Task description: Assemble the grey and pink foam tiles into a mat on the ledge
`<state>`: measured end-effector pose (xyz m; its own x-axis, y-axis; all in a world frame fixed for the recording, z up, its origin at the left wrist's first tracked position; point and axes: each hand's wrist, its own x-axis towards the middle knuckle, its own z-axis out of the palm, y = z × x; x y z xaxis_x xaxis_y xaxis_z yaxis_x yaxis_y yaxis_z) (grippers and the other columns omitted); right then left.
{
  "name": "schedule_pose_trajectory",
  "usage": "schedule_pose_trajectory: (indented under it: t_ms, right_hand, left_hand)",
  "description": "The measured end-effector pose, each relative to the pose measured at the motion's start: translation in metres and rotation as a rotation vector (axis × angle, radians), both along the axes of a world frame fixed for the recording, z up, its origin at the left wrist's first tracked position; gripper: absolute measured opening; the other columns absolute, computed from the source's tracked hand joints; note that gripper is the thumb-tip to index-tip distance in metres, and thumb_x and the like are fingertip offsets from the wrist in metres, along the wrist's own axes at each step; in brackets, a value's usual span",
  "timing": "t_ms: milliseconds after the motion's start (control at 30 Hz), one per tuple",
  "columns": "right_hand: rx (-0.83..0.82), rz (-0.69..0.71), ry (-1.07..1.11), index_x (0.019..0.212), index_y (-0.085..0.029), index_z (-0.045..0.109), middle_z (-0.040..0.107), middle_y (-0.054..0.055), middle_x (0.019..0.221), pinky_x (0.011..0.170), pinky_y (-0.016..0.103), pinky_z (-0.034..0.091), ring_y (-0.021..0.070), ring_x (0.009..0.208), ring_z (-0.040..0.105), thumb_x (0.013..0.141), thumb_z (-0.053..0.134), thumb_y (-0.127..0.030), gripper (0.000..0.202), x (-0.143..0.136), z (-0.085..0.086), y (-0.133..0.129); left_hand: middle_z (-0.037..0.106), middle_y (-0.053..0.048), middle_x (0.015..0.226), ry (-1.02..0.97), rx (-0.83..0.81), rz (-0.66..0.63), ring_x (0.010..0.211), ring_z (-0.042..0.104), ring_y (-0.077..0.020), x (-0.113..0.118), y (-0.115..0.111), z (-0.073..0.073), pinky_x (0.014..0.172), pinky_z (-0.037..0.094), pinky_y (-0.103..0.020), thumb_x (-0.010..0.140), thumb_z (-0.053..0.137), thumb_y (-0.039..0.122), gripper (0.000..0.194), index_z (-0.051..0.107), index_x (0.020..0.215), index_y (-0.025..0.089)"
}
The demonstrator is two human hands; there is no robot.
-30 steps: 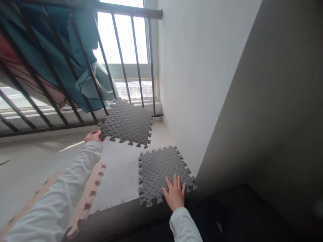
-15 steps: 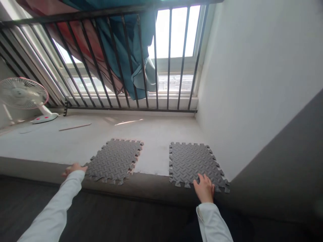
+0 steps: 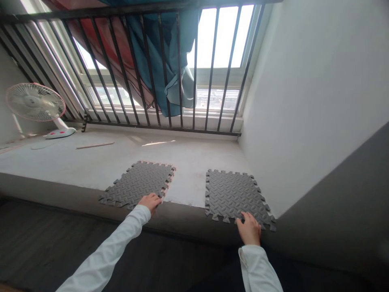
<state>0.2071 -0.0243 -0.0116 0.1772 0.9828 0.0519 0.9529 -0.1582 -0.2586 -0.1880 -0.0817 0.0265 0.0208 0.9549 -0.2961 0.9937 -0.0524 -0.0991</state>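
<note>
Raised ledge (image 3: 188,162) | my left hand (image 3: 150,201) flat on 10-o'clock mat (image 3: 136,184) | right hand (image 3: 249,229) flat on 2-o'clock mat (image 3: 235,194) | positioning; next: close gap

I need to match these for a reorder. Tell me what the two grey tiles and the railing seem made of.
Left grey tile and right grey tile: probably soft foam, matte, going by the embossed tread pattern and jigsaw-tooth edges. Railing: likely metal with dark paint, going by its thin straight bars.

Left hand (image 3: 150,201) — now from the left mat (image 3: 135,185)'s left corner to its near-right edge
</note>
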Motion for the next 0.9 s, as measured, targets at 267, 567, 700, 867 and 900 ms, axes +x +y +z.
schedule_pose_trajectory:
  t_ms: [267, 567, 700, 867, 900]
  right_hand:
    - [0.022, -0.005, 0.039, 0.105, -0.015, 0.061, 0.055, 0.013, 0.118, 0.092, 0.037, 0.033, 0.0244, 0.109, 0.048, 0.072, 0.044, -0.027, 0.039, 0.000, 0.000, -0.002]
    - [0.048, -0.007, 0.062, 0.103, -0.014, 0.062, 0.055, 0.014, 0.116, 0.091, 0.037, 0.033, 0.0247, 0.109, 0.048, 0.072, 0.045, -0.025, 0.037, -0.002, -0.002, 0.000]
    - [0.038, -0.004, 0.075, 0.104, -0.014, 0.062, 0.055, 0.014, 0.116, 0.091, 0.036, 0.033, 0.0243, 0.109, 0.048, 0.073, 0.044, -0.025, 0.037, -0.002, -0.001, -0.001]
    - [0.024, -0.015, 0.094, 0.105, -0.013, 0.061, 0.055, 0.014, 0.117, 0.092, 0.036, 0.032, 0.0242, 0.111, 0.047, 0.073, 0.045, -0.024, 0.037, -0.002, 0.001, -0.001]
    - [0.029, -0.018, 0.097, 0.104, -0.013, 0.061, 0.055, 0.014, 0.117, 0.092, 0.036, 0.032, 0.0243, 0.111, 0.048, 0.073, 0.045, -0.024, 0.037, -0.002, 0.001, -0.002]
  left_hand:
    - [0.059, -0.003, 0.115, -0.088, 0.090, 0.112, 0.113, 0.046, -0.0183, -0.003, 0.015, -0.005, 0.091, 0.039, -0.033, 0.065, 0.055, 0.011, 0.057, 0.049, 0.117, 0.032]
    - [0.059, -0.005, 0.115, -0.090, 0.106, 0.025, 0.113, 0.047, -0.0194, -0.004, 0.035, -0.005, 0.094, 0.036, -0.036, 0.063, 0.057, 0.011, 0.053, 0.053, 0.113, 0.029]
    - [0.059, -0.003, 0.116, -0.040, 0.046, 0.019, 0.116, 0.044, -0.0195, -0.004, 0.037, 0.000, 0.095, 0.034, -0.038, 0.063, 0.058, 0.013, 0.046, 0.058, 0.105, 0.033]
    - [0.056, -0.004, 0.118, 0.018, -0.028, 0.064, 0.116, 0.046, -0.0202, 0.002, 0.043, 0.008, 0.097, 0.033, -0.038, 0.060, 0.061, 0.014, 0.044, 0.060, 0.099, 0.033]
    - [0.056, -0.004, 0.118, 0.033, -0.037, 0.072, 0.114, 0.047, -0.0201, 0.004, 0.044, 0.010, 0.097, 0.033, -0.038, 0.059, 0.062, 0.014, 0.043, 0.060, 0.098, 0.033]
